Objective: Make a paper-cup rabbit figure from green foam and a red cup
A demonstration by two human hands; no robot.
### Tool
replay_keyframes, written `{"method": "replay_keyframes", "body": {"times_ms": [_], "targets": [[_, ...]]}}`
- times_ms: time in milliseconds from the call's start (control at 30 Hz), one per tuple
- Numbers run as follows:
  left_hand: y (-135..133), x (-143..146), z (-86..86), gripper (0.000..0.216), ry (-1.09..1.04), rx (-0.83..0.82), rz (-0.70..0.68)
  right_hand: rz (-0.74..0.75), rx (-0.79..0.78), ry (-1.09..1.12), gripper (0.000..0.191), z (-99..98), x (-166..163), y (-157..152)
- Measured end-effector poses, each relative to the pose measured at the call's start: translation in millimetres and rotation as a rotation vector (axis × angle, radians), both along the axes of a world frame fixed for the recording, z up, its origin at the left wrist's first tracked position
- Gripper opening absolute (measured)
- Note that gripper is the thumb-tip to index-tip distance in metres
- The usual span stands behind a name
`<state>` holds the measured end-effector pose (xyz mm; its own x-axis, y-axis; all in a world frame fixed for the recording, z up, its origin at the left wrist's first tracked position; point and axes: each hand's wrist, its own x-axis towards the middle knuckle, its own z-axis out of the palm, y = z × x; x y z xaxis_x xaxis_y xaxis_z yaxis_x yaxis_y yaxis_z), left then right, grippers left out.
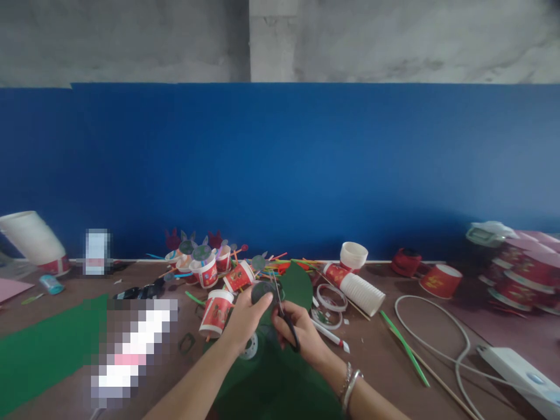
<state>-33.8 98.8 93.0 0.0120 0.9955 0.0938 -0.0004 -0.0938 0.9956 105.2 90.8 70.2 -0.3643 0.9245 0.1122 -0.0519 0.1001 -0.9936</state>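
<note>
My right hand [304, 333] is closed around black-handled scissors [289, 328], whose blades point away from me. Pinched in my left hand [245, 315] is a small dark rounded piece [261, 291], its edge close beside the blades. I cannot tell whether the blades touch it. Just past the scissors rises a green sheet piece [298, 287]. Under my forearms lies a dark green sheet [277, 385], with a white ring-shaped roll [250, 347] by my left wrist. A red and white paper cup [216, 314] stands left of my left hand.
Decorated paper cups [203, 271] crowd the back left of the brown table. Right of my hands lie a stack of cups [362, 293], tape rings [331, 306] and green strips [406, 350]. A white cable [459, 326] curls near a power strip [520, 373]. A blue panel [280, 169] borders the back.
</note>
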Motion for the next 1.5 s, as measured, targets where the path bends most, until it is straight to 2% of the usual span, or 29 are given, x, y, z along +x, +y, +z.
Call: {"method": "replay_keyframes", "body": {"times_ms": [367,633,767,867,1033,1367,1500], "targets": [[0,-7,10.0,0.027,0.007,0.019,-0.053,0.005,-0.011,-0.074,0.027,0.9,4,3],[-3,-8,19.7,0.018,-0.057,0.044,-0.031,0.093,-0.038,-0.070,0.025,6.0,9,5],[-4,-9,21.0,0.020,-0.035,-0.018,-0.066,0.067,-0.025,-0.086,0.026,4.2,8,5],[-3,-12,22.1,0.026,0.041,-0.061,-0.151,0.053,-0.038,-0.112,0.028,5.4,9,4],[0,-18,20.1,0.032,0.126,-0.062,-0.263,0.107,-0.062,-0.126,0.026,11.6,12,5],[4,-21,17.2,0.036,0.120,-0.079,-0.302,0.132,-0.049,-0.148,0.023,5.2,16,10],[4,-22,16.9,0.039,0.179,-0.094,-0.280,0.148,-0.050,-0.145,0.024,5.8,17,10]]}}
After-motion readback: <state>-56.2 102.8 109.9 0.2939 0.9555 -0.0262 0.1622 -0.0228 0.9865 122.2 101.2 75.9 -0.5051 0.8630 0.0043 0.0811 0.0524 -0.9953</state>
